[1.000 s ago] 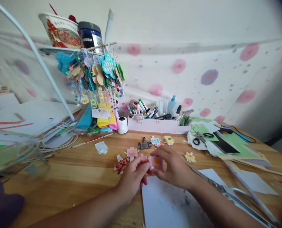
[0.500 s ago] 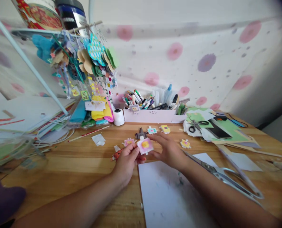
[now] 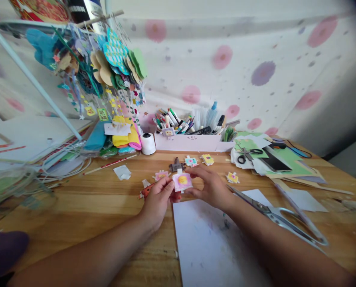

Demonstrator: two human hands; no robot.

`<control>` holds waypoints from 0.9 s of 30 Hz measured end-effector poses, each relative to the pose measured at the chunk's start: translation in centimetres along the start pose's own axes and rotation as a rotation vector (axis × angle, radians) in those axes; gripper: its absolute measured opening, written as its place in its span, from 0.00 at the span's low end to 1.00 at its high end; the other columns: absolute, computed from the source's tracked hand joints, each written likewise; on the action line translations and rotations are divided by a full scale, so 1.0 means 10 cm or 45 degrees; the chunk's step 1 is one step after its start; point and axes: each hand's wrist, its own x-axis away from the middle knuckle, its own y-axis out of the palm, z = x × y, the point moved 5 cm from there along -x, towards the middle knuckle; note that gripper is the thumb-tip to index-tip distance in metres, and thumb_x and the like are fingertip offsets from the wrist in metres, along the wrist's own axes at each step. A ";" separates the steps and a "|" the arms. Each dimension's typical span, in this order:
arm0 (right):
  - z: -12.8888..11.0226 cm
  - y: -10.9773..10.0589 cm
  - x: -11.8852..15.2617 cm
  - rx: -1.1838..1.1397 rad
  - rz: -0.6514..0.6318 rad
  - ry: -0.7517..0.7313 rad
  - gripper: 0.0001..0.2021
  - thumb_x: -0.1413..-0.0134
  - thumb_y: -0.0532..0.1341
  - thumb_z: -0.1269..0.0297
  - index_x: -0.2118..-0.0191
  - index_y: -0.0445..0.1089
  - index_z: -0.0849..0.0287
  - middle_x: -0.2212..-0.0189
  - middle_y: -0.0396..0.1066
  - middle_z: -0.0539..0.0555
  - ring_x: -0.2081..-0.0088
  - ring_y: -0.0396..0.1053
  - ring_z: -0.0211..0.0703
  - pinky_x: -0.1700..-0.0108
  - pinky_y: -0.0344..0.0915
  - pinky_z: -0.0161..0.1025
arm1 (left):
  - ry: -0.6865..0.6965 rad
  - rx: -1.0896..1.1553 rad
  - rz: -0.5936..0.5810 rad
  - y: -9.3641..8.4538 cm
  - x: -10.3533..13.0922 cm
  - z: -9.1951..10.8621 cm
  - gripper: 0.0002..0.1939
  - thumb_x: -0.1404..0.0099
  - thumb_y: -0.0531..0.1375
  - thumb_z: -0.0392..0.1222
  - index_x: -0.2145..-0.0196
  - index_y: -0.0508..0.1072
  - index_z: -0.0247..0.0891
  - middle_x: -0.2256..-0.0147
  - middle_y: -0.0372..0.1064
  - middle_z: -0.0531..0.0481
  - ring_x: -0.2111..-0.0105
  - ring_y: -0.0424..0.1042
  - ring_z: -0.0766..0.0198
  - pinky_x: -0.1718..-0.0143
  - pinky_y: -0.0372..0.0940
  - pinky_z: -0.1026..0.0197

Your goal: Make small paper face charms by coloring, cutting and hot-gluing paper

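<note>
Pink paper cutout (image 3: 182, 181), square with a yellow centre and small white tabs, is held above the wooden table (image 3: 85, 207) between both hands, just beyond the far edge of a white sheet (image 3: 208, 243); left hand (image 3: 158, 199) pinches its left edge, thumb and fingers closed on the paper; right hand (image 3: 209, 187) grips its right side, fingertips likewise closed on it, remaining fingers curled; the piece faces the camera, slightly tilted.

Similar small cutouts lie on the table just past the hands: a pink one (image 3: 161, 175), a dark grey one (image 3: 176, 165), a light blue one (image 3: 191, 161), a yellow one (image 3: 208, 159) and another yellow-pink one (image 3: 232, 177) to the right; a red-orange piece (image 3: 146, 190) lies beside the left hand, partly hidden by it.

Large scissors (image 3: 281, 219) rest to the right of the right forearm, blades pointing toward the hands; a white box of pens and markers (image 3: 190, 137) stands against the spotted wall covering; a white spool (image 3: 148, 143) stands just left of it; a hanging cluster of coloured paper shapes (image 3: 106, 71) occupies the upper left; small black-handled scissors (image 3: 250, 153) and a dark phone (image 3: 274, 161) lie on green papers at the right.
</note>
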 end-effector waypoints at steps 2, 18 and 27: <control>0.00 0.00 0.00 -0.003 0.031 0.002 0.19 0.51 0.66 0.60 0.52 0.68 0.58 0.61 0.71 0.58 0.61 0.69 0.47 0.57 0.68 0.45 | 0.001 -0.002 -0.004 -0.01 0.00 -0.01 0.20 0.45 0.64 0.55 0.63 0.70 0.36 0.75 0.69 0.54 0.76 0.69 0.66 0.72 0.65 0.63; 0.04 0.16 0.01 0.229 -0.317 0.202 0.22 0.55 0.69 0.58 0.53 0.71 0.61 0.62 0.74 0.57 0.62 0.71 0.44 0.60 0.65 0.37 | 0.040 -0.335 -0.047 0.06 0.06 0.06 0.16 0.44 0.62 0.52 0.69 0.70 0.35 0.79 0.67 0.55 0.78 0.67 0.66 0.75 0.63 0.65; 0.39 -0.03 0.01 0.657 -0.318 0.426 0.12 0.55 0.66 0.61 0.65 0.71 0.61 0.68 0.72 0.57 0.67 0.68 0.47 0.70 0.54 0.36 | 0.079 -0.492 -0.162 0.08 0.12 -0.01 0.09 0.41 0.56 0.45 0.66 0.67 0.37 0.77 0.65 0.56 0.82 0.61 0.71 0.79 0.56 0.68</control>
